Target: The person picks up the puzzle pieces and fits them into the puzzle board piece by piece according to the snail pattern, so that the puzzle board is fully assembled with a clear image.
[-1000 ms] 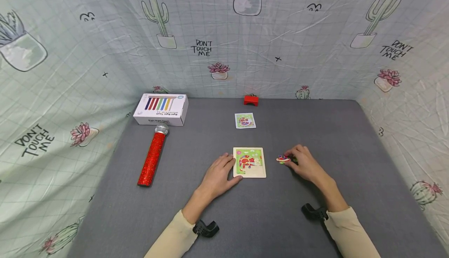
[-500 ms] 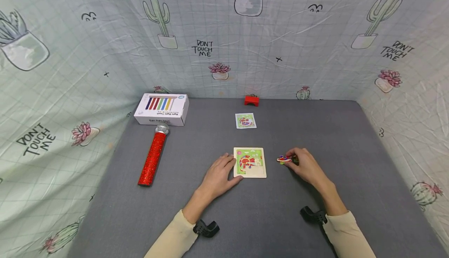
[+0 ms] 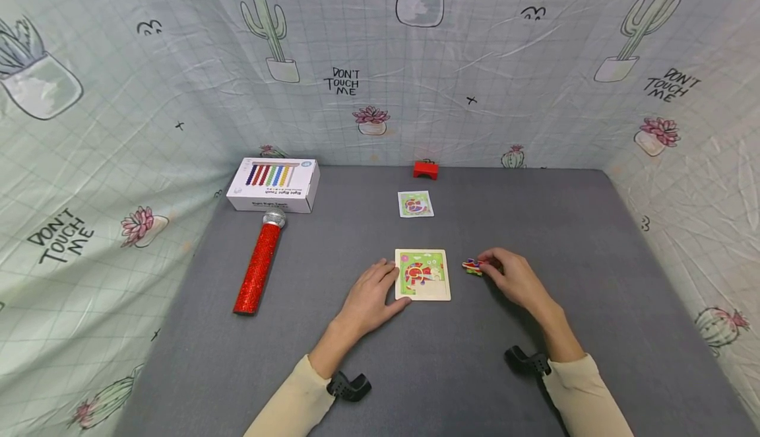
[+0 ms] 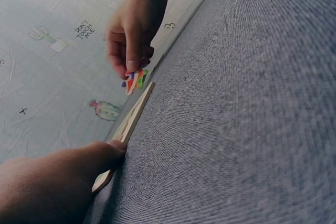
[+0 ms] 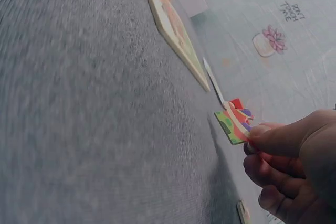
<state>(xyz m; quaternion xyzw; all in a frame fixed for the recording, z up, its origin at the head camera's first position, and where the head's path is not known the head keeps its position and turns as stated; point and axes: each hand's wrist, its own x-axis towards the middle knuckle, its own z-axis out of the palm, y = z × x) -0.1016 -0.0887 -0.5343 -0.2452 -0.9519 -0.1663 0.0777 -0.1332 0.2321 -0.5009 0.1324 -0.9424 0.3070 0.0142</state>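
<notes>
My right hand (image 3: 515, 277) pinches a small colourful jigsaw piece (image 5: 235, 125) between thumb and fingertips. Red, purple and green print shows on it, with a cream band across. It is just right of a square wooden puzzle board (image 3: 439, 294), in the head view. Part of the board's picture is filled in; bare wood shows at its lower right. My left hand (image 3: 369, 297) rests against the board, fingers extended along the left edge and thumb (image 4: 107, 153) at the near edge. Another small piece (image 5: 242, 212) lies partly in view below my right hand in the right wrist view.
A printed picture card (image 3: 415, 204) lies beyond the board, with a red block-like object (image 3: 425, 171) farther back. At the left are a white box (image 3: 273, 186) with coloured bars and a glittery red microphone (image 3: 258, 272). A patterned cloth (image 3: 415, 80) hangs behind the grey table.
My right hand has shifted slightly left, bringing the jigsaw piece a little closer to the board and turning it somewhat. My left hand and the board stay in place.
</notes>
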